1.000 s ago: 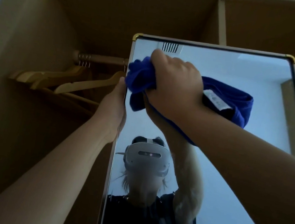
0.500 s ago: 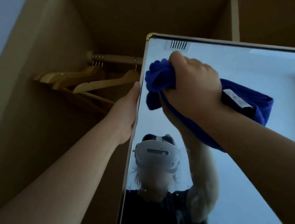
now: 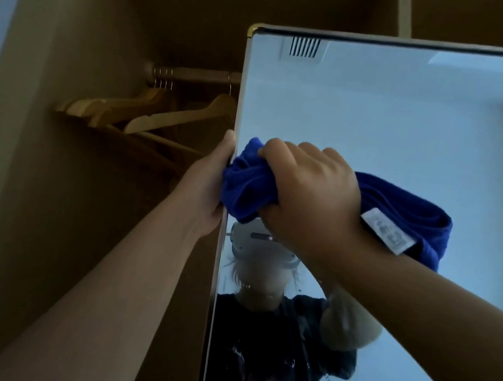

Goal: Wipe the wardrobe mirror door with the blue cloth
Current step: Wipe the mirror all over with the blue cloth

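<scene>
**Cloth bunched at the mirror's left edge, glass lying open to the right**

The blue cloth is pressed against the wardrobe mirror door at its left edge, roughly mid-height in view. The right hand grips it, fingers curled tight over the bunched end; the cloth's long axis runs rightward under the wrist, its white label showing. The left hand grips the door's left edge just beside the cloth, fingers hidden behind the frame, apparently steadying it. My judgement: the unwiped glass lies right of and below the fingers. Beyond, wooden hangers hang on 1 rail.
</scene>
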### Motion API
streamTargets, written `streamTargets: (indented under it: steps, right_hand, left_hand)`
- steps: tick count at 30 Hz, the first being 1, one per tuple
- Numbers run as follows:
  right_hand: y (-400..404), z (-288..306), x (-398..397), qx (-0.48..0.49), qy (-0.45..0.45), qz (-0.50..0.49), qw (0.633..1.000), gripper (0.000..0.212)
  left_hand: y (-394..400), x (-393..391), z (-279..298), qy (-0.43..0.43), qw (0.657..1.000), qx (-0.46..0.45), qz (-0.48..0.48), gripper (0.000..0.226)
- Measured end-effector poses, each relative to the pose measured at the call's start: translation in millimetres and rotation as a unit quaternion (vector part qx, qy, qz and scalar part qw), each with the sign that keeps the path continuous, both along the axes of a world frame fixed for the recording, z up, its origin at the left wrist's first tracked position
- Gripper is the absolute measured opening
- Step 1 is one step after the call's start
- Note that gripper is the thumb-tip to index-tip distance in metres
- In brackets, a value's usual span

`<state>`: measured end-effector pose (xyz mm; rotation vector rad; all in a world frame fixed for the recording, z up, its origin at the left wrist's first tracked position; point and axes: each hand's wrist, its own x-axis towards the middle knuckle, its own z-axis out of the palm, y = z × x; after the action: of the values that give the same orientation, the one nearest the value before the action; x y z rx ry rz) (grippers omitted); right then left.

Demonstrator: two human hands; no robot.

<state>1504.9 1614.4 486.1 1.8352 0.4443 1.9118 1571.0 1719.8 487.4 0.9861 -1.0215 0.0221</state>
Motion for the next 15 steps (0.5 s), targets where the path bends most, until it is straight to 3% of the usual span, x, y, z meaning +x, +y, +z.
streamTargets:
  steps: [4,7,10,15]
  right_hand:
    - [-6.1,13.8,-9.9,-0.069,0.052,-0.002,0.996,0.022]
    - [0.1,35.4,-20.1,0.025,0.016,-0.013,0.999,0.017]
    - [-1.0,56.6,-18.7,0.128,0.034,-0.033,0.991,0.020]
    - [4.8,37.8,-5.7,0.113,-0.007,-0.036,0.993,0.030]
  left_hand:
    - [-1.8,-0.3,-8.7,0.019,0.999,-0.016,0.021,0.034]
    - [-3.4,-5.5,-11.9,0.032,0.999,-0.022,0.031,0.033]
    - [-4.5,-8.1,-14.6,0.040,0.998,-0.027,0.029,0.035]
    - [-7.1,-1.1,-20.5,0.030,0.998,-0.040,0.034,0.033]
